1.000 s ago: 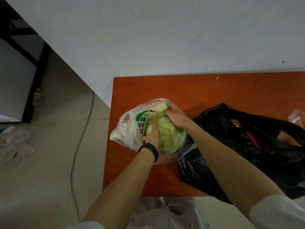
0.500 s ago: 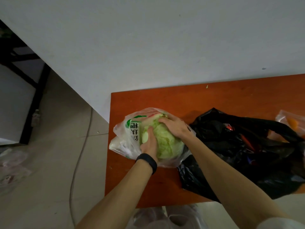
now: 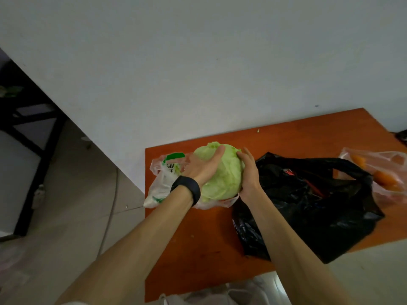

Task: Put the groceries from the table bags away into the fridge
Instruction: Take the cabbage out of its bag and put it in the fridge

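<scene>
A pale green cabbage [image 3: 226,175] is held between both hands above the clear plastic bag [image 3: 163,183] with green print, at the left end of the orange table [image 3: 286,139]. My left hand [image 3: 203,166], with a black wristband, grips the cabbage's left side and top. My right hand [image 3: 248,172] presses on its right side. The cabbage is out of the bag, which lies slumped under it. A black plastic bag [image 3: 308,205] lies just to the right. No fridge is in view.
A clear bag with orange carrots [image 3: 383,175] lies at the table's right end. White bags [image 3: 231,291] sit on the floor below the near table edge. A black-framed stand [image 3: 33,137] is at far left, with a cable [image 3: 110,208] on the tiled floor. The wall is directly behind the table.
The cabbage was inside the clear bag with both hands reaching in; now both hands have lifted it up and out, and the emptied bag has collapsed. The view has tilted up.
</scene>
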